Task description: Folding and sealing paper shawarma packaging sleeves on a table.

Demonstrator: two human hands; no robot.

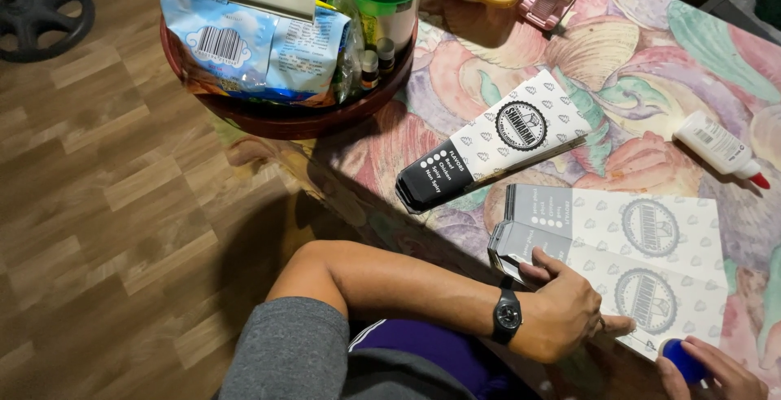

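Flat grey-and-white printed paper carton (643, 257) (long axis left-right): left hand (565, 310) pressing open-palmed on it; right hand (708, 371) gripping blue cap (679, 359) nearby.

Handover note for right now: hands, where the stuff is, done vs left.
Left hand: pressing flat on the unfolded printed paper sleeve, thumb at its folded grey edge.
Right hand: holding a blue-capped item at the sleeve's lower corner.
Done: one folded sleeve lies further up the table.
Left: the sleeve under the hands is still open. White glue bottle lies capped, to the right.
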